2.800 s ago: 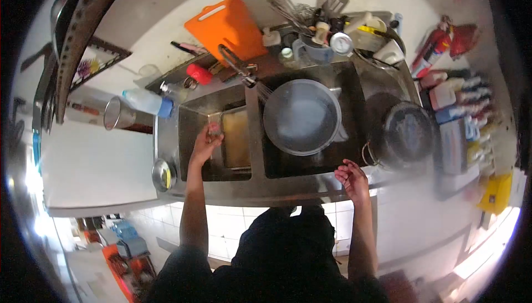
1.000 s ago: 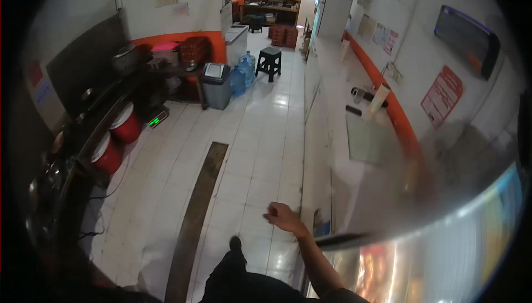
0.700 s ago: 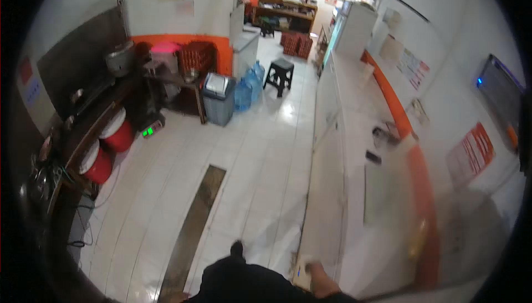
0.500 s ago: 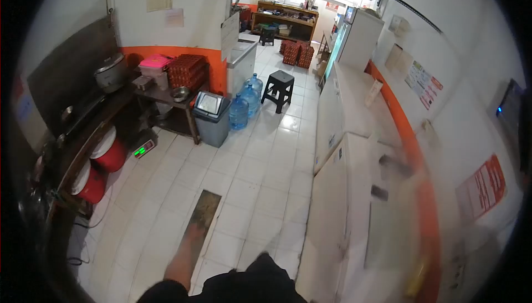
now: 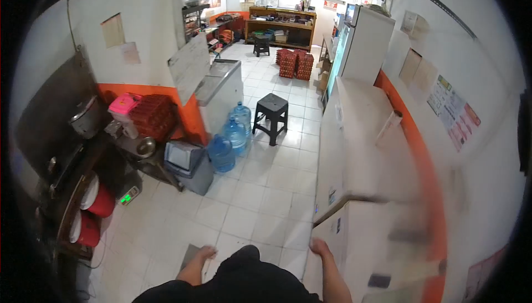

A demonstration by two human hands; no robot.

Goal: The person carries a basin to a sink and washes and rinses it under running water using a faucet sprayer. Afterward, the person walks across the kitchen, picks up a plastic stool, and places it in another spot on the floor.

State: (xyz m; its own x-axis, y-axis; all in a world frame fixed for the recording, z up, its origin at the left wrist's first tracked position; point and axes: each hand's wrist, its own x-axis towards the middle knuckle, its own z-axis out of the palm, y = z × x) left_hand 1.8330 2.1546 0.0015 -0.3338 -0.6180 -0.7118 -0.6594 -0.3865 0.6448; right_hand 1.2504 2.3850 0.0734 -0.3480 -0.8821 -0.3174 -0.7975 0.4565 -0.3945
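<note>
My left hand (image 5: pixel 208 252) is low in the head view, over the white tiled floor and beside a dark floor strip (image 5: pixel 190 256). Its fingers look loosely curled, with nothing visible in them. My right hand (image 5: pixel 318 246) hangs next to the side of a white chest freezer (image 5: pixel 332 247), also loosely curled and seemingly bare; whether it touches the freezer I cannot tell. Between the two arms shows my black top (image 5: pixel 238 275).
Ahead stand a black stool (image 5: pixel 271 116), blue water bottles (image 5: pixel 222 153) and a grey bin (image 5: pixel 189 167). Red egg trays (image 5: pixel 155 116) sit on a side table at left. Freezers line the right wall up to a fridge (image 5: pixel 363 42). Red buckets (image 5: pixel 100 196) are at left.
The view has moved forward; the stool, bottles and bin look nearer. My right hand has come into clear view beside the freezer. My left hand has swung up from the floor strip.
</note>
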